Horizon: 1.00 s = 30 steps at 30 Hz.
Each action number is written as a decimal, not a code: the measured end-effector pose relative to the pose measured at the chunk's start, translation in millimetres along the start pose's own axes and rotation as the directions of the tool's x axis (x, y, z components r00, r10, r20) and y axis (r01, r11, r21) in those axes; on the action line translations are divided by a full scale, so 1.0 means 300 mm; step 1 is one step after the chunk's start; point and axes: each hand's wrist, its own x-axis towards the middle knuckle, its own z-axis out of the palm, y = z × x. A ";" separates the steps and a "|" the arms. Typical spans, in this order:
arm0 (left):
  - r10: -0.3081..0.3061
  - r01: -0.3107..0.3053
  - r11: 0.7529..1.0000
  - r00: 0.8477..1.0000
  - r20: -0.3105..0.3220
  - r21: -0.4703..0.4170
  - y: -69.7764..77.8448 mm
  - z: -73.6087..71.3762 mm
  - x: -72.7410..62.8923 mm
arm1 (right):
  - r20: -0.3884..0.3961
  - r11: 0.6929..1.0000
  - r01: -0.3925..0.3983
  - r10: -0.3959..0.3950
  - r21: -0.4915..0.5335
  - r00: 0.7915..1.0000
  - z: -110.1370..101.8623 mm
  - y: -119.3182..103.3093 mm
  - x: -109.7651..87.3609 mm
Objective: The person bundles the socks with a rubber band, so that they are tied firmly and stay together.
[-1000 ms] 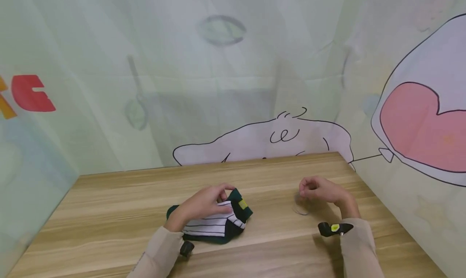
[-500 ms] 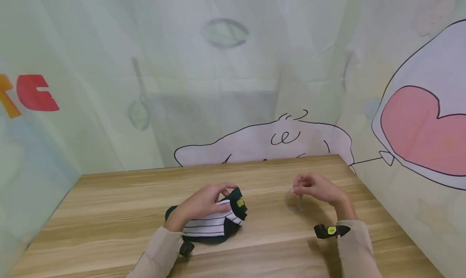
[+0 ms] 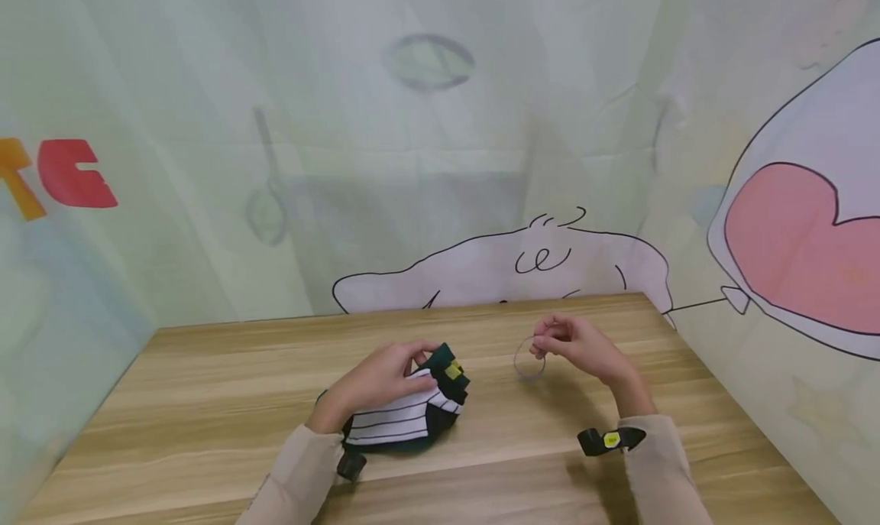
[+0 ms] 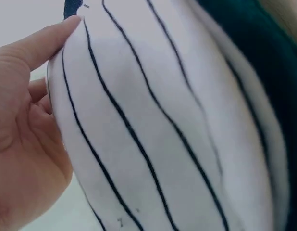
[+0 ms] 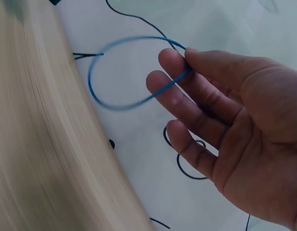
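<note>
My left hand point(image 3: 385, 376) grips a bundle of socks point(image 3: 395, 424) by its upper edge. They are white with thin black stripes, with dark green parts, a black patch and a small yellow patch at the right end. In the left wrist view the striped cloth point(image 4: 134, 120) fills most of the picture, thumb and fingers along its edge. To the right, my right hand point(image 3: 580, 349) pinches a thin blue rubber band point(image 5: 91, 86) between thumb and forefinger. The band hangs as an open loop above the table, its other fingers spread loosely below.
A wood-grain table point(image 3: 227, 410) lies under both hands. A pale printed curtain point(image 3: 344, 128) hangs behind it and along the sides. Small black wrist cameras are strapped to both sleeves point(image 3: 656, 464).
My right hand has moved left and slightly away from me, bringing the rubber band nearer the socks. My left hand keeps its hold while the socks' right end has lifted and shifted slightly.
</note>
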 end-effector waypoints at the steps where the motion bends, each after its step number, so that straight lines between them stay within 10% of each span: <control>1: 0.005 -0.005 1.000 1.000 -0.003 0.000 0.001 -0.002 0.000 | -0.005 1.000 0.006 -0.006 -0.002 1.000 0.006 -0.007 0.003; 30: -0.005 0.006 1.000 0.987 -0.160 0.007 0.017 -0.061 -0.023 | -0.090 0.971 0.091 -0.073 0.221 0.993 0.121 -0.124 0.025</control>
